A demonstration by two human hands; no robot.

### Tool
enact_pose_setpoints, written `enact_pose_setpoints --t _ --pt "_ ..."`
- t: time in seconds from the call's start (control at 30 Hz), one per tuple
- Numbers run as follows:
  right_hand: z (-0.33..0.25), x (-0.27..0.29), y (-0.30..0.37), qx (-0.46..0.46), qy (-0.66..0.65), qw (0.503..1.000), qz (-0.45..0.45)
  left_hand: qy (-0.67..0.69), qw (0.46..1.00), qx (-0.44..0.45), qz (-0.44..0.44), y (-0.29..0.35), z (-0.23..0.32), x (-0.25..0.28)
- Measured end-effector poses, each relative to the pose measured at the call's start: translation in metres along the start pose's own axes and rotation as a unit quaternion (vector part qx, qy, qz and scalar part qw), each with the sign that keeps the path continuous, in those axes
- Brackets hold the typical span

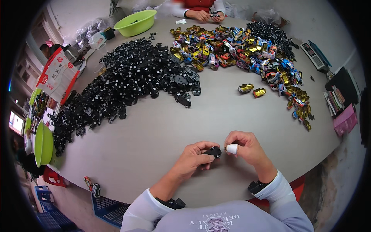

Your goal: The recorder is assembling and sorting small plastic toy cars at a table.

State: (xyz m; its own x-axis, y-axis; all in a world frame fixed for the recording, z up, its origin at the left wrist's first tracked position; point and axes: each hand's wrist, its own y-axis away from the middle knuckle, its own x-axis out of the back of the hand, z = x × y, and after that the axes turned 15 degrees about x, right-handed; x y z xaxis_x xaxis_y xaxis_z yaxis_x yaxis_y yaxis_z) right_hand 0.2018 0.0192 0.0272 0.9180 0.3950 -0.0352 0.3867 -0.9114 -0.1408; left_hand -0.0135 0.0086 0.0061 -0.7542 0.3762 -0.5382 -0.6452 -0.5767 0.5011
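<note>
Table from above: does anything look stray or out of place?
Two gold toy car shells lie alone on the bare grey table, apart from the colourful shell pile. A toy car lies off the table's near edge.

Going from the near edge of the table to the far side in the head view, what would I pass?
Left hand holding a black piece → two loose gold toy car shells → heap of colourful car shells → another person's hands.

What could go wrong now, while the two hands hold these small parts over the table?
1. The left hand pinches a small black part by its end; it might slip onto the grey table.
2. The right hand grips a small white piece close beside it; the fingers may bump and misalign the parts.
</note>
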Motion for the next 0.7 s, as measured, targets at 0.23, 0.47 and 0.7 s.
enact_pose_setpoints --t 0.23,0.47,0.7 --pt "-0.004 -0.006 -0.001 -0.018 -0.044 0.997 -0.066 -0.048 0.998 -0.031 0.001 0.000 -0.002 -0.005" --pt "-0.006 -0.018 0.002 -0.003 0.114 0.990 -0.082 -0.128 0.990 -0.053 0.034 0.000 -0.005 -0.006" --pt "0.016 -0.027 0.010 0.078 0.207 0.972 -0.083 -0.239 0.961 -0.035 0.134 0.005 -0.005 -0.016"
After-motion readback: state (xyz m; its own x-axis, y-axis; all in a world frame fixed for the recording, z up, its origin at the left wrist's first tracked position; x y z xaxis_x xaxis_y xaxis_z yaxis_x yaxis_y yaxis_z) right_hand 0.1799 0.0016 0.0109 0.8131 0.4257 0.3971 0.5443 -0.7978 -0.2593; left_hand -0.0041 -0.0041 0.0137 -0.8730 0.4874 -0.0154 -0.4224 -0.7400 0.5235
